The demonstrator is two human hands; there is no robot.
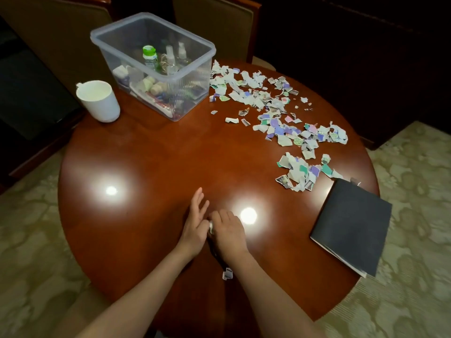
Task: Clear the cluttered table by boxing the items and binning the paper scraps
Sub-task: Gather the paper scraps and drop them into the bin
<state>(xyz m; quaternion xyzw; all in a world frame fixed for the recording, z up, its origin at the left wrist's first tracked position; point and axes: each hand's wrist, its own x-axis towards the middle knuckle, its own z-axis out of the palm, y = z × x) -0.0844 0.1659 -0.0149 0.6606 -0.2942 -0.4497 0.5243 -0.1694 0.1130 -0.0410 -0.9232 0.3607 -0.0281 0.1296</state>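
Head view: we are curling our right hand (228, 231) palm-down on the round wooden table (151, 157), its fingers closing round a small white wad of paper (211, 226). The wad is pressing against our left hand (195, 224), which we are holding edge-on to the wood, fingers straight and gripping nothing. A single torn scrap (227, 274) is lying between our forearms near the table's near edge. To our right a black book (351, 228) is resting flat at the rim. Beyond it the paper scraps (280, 115) are lying scattered in a long band across the far right of the tabletop. At the far left the clear plastic box (186, 104) is standing open, holding a green-capped bottle (149, 56) and other small items, with a white mug (98, 101) sitting just beside it.
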